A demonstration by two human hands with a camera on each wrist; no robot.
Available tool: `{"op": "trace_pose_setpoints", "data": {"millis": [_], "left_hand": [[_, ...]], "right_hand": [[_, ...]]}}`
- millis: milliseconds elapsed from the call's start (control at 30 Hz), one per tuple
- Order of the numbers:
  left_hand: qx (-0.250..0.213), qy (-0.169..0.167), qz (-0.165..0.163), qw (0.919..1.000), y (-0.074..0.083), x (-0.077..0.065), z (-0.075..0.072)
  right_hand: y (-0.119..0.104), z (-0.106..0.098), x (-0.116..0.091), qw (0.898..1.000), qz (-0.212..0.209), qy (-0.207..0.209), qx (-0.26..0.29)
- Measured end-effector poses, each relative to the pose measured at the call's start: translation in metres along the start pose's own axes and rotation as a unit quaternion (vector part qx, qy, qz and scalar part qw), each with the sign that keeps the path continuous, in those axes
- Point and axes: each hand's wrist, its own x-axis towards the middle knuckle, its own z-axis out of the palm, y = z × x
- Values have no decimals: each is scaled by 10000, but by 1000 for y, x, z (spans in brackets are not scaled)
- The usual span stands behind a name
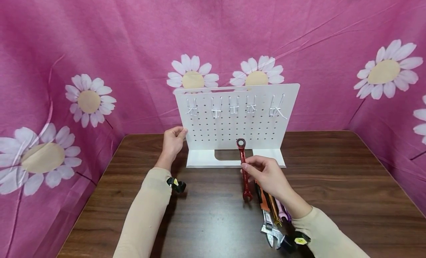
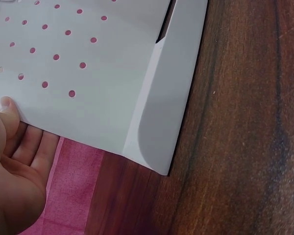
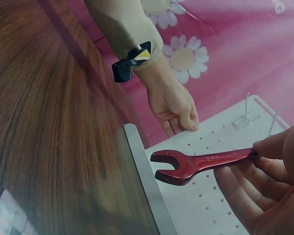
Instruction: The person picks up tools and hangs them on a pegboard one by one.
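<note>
A red combination wrench [image 1: 245, 176] is pinched between the thumb and fingers of my right hand [image 1: 267, 174]. Its ring end points up toward the board, and its open end [image 3: 174, 167] shows large in the right wrist view. My left hand [image 1: 173, 141] grips the left edge of a white pegboard [image 1: 233, 130], thumb on the front face and fingers behind, as the left wrist view shows. The pegboard stands upright on its white base, with several white wire hooks [image 1: 234, 105] along its upper rows.
Beneath my right forearm lie several tools: an adjustable wrench [image 1: 271, 228] with an orange and black handle, a gold wrench [image 1: 275, 211] and a purple wrench [image 1: 282, 212]. The brown wooden table [image 1: 213, 213] ends at a pink curtain [image 1: 143, 36] with white flowers.
</note>
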Motion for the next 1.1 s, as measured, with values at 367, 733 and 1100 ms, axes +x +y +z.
{"op": "trace_pose_setpoints", "data": {"millis": [367,733,1100], "left_hand": [[77,-77,-70,9999,0,1,0],[241,-100,-14,9997,2,0,0],[215,-48,11,9998,1,1,0]], "right_hand": [[-8,14,14,9995,-251,97,-142],[-16,30,27,9987,-378,44,-346],[-30,47,41,9987,-480,-3,-180]]}}
